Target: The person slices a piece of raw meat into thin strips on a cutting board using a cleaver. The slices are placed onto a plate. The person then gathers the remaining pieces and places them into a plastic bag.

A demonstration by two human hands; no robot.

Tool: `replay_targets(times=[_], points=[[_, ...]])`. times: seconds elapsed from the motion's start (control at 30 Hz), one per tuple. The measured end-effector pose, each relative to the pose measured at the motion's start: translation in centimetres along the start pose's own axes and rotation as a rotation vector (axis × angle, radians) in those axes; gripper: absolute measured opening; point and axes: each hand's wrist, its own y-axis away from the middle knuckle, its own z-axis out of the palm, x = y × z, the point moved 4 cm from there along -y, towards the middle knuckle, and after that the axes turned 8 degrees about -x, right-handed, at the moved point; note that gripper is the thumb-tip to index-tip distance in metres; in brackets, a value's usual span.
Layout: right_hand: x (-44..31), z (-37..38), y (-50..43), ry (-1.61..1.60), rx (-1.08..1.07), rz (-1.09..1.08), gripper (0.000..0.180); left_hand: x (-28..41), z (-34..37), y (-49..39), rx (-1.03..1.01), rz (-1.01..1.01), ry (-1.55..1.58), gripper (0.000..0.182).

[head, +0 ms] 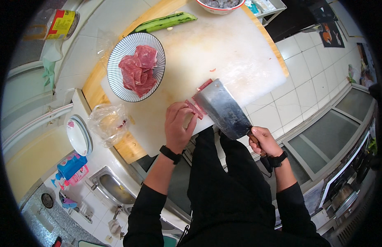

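My right hand [264,140] grips the wooden handle of a Chinese cleaver [223,109]. Its broad blade lies at a slant over the front edge of a white cutting board [237,49]. Left of the blade, my left hand [179,120] has fingertips and thumb on a strip of raw red meat [194,110]. Another piece of meat [205,84] shows beyond the blade's edge, and the blade may cover more of it. Slices of raw meat [138,71] are piled on a striped plate [112,66] at the board's left.
Cut cucumber [166,22] lies along the board's far left edge. A bowl [220,11] of greyish shrimp-like food stands at the back. A clear plastic bag [109,123] sits at the near left corner, beside stacked plates [78,136]. Pump bottles [70,166] and a sink [115,188] are lower left.
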Motion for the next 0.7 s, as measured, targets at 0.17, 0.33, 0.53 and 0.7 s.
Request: replay_targets(times=[0.17,0.33,0.53,0.7], points=[[-0.2,0.1,2.5,-0.02,0.142,-0.105,0.041,0.2,0.2,0.0,0.008,-0.06,0.002,0.026],[-1.5,4.6,6.2,0.561,0.281,-0.289,0.031,0.3,0.4,0.2,0.029,-0.075,0.014,0.028],[-1.6,9.7,7.2,0.976,0.239,-0.338,0.035,0.3,0.3,0.2,-0.003,-0.073,-0.008,0.031],[-1.1,11.3,6.7,0.973,0.243,-0.27,0.035,0.1,0.5,0.2,0.01,-0.075,0.02,0.033]])
